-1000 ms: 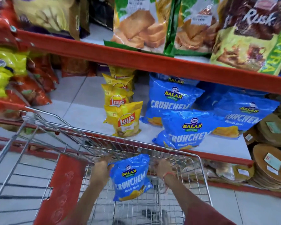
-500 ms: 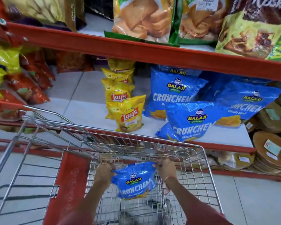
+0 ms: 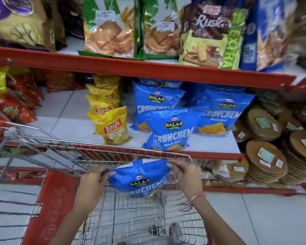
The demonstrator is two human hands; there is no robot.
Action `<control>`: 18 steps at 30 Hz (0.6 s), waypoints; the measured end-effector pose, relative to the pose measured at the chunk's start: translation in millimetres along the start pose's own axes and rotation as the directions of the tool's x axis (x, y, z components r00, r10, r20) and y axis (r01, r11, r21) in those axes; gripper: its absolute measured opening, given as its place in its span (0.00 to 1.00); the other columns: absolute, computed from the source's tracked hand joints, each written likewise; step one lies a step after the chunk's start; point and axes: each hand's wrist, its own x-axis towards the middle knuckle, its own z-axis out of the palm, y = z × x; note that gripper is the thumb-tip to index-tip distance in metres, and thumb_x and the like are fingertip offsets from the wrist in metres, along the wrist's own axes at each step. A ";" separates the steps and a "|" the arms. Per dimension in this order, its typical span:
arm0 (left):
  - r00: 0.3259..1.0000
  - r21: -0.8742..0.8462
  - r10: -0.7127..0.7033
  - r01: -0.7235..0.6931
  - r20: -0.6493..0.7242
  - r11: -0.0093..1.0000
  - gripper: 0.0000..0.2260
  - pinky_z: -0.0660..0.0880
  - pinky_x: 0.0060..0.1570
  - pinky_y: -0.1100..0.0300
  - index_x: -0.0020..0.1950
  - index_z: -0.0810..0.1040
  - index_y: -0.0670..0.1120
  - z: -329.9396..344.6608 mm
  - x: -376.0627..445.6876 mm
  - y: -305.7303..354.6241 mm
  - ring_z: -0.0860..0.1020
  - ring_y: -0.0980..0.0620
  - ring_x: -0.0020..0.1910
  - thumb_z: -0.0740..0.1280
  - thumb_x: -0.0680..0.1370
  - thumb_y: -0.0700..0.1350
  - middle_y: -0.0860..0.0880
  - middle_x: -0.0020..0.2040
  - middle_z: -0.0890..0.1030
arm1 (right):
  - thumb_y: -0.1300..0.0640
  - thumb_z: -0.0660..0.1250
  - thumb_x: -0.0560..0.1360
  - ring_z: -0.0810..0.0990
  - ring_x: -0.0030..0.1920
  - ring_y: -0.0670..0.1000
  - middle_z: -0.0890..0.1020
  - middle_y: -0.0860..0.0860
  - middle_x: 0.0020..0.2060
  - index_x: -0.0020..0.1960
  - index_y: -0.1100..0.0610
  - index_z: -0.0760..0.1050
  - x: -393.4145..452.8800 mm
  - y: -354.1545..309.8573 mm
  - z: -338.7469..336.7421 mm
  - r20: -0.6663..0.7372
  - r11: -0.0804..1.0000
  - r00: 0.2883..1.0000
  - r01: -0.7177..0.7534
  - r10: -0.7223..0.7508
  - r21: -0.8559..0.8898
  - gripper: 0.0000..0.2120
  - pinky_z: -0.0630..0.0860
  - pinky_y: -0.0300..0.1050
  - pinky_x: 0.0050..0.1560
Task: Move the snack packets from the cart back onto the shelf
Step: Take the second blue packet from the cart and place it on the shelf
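A blue Crunchem packet (image 3: 140, 179) hangs in the lower middle of the frame, just inside the far wire rim of the cart (image 3: 102, 151), its top edge level with that rim. The left hand (image 3: 92, 181) pinches the packet's upper left corner, fingers curled closed over the foil; the right hand (image 3: 184, 172) pinches the upper right corner in the same way, a thread band at its wrist. Both forearms reach up from the bottom edge of the frame, angled inward, with the packet stretched between them.

Directly beyond the cart rim runs the red front lip of the shelf (image 3: 201, 153). On its white board, the nearest blue packet (image 3: 168, 131) leans close to that lip in the centre, with two more blue packets (image 3: 155, 101) standing behind it toward the right. A row of yellow Lay's packets (image 3: 111, 124) stands left of centre. Bare white board lies open to the left of the Lay's row and in a narrower strip at the right of the front blue packet. The red edge of the upper shelf (image 3: 148, 69) crosses the frame above, carrying rusk bags (image 3: 208, 32). Stacked round brown discs (image 3: 265, 156) fill the right edge of the frame.
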 end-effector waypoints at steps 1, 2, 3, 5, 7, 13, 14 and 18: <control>1.000 -0.036 0.023 -0.023 -0.017 0.999 0.02 0.79 0.37 0.59 0.42 0.81 0.45 -3.4 1.8 14.6 0.81 0.52 0.34 0.71 0.73 0.39 0.48 0.37 0.83 | 0.63 0.73 0.71 0.83 0.36 0.45 0.88 0.55 0.38 0.45 0.56 0.85 2.7 -3.5 -14.3 -0.044 0.999 0.999 0.017 -0.014 0.050 0.05 0.70 0.21 0.36; 0.998 -0.069 0.047 -0.050 -0.039 0.996 0.04 0.78 0.35 0.67 0.41 0.80 0.47 -6.1 3.5 29.0 0.80 0.58 0.32 0.72 0.72 0.38 0.50 0.35 0.81 | 0.63 0.74 0.70 0.82 0.38 0.41 0.88 0.52 0.38 0.45 0.56 0.85 5.3 -6.2 -28.4 -0.085 0.995 0.996 0.037 -0.029 0.090 0.05 0.70 0.19 0.36; 0.995 -0.085 0.072 -0.077 -0.067 0.993 0.05 0.75 0.33 0.73 0.40 0.80 0.47 -7.9 5.6 42.7 0.79 0.60 0.32 0.72 0.72 0.37 0.52 0.35 0.80 | 0.62 0.74 0.70 0.81 0.39 0.37 0.87 0.49 0.38 0.45 0.55 0.85 7.8 -8.3 -42.4 -0.123 0.991 0.991 0.060 -0.045 0.117 0.05 0.71 0.18 0.37; 0.987 -0.054 0.115 -0.122 -0.109 0.991 0.03 0.74 0.37 0.71 0.42 0.81 0.46 -10.1 10.6 69.7 0.79 0.58 0.35 0.72 0.72 0.39 0.53 0.37 0.81 | 0.61 0.74 0.71 0.80 0.38 0.32 0.85 0.45 0.38 0.45 0.54 0.85 13.9 -8.3 -67.8 -0.194 0.983 0.979 0.093 -0.062 0.155 0.05 0.70 0.19 0.37; 0.980 -0.048 0.142 -0.150 -0.143 0.988 0.04 0.73 0.39 0.71 0.44 0.82 0.48 -10.2 15.7 95.5 0.80 0.54 0.38 0.72 0.72 0.41 0.53 0.39 0.82 | 0.62 0.73 0.71 0.80 0.41 0.33 0.85 0.45 0.39 0.45 0.56 0.85 22.3 -6.4 -91.0 -0.266 0.975 0.962 0.119 -0.066 0.188 0.04 0.70 0.18 0.38; 0.958 -0.179 0.229 -0.260 -0.173 0.949 0.07 0.78 0.41 0.62 0.44 0.83 0.48 16.9 36.6 176.4 0.80 0.57 0.38 0.70 0.70 0.49 0.54 0.40 0.83 | 0.63 0.72 0.71 0.76 0.39 0.23 0.82 0.43 0.38 0.45 0.56 0.84 52.4 15.0 -156.1 -0.468 0.970 0.879 0.185 -0.090 0.161 0.05 0.67 0.15 0.39; 0.954 -0.180 0.247 -0.277 -0.171 0.944 0.09 0.77 0.40 0.64 0.44 0.83 0.48 25.3 41.0 189.4 0.80 0.57 0.39 0.69 0.69 0.51 0.56 0.40 0.83 | 0.63 0.72 0.72 0.76 0.38 0.24 0.82 0.43 0.37 0.45 0.56 0.84 59.1 21.6 -166.7 -0.494 0.972 0.865 0.183 -0.087 0.149 0.04 0.67 0.15 0.39; 0.928 -0.113 0.337 -0.356 -0.162 0.927 0.05 0.73 0.42 0.70 0.44 0.83 0.45 64.1 62.3 239.8 0.81 0.56 0.39 0.73 0.71 0.45 0.54 0.40 0.85 | 0.61 0.72 0.72 0.77 0.42 0.35 0.83 0.46 0.36 0.45 0.55 0.84 91.3 50.4 -205.4 -0.557 0.982 0.829 0.143 -0.049 0.127 0.04 0.67 0.16 0.39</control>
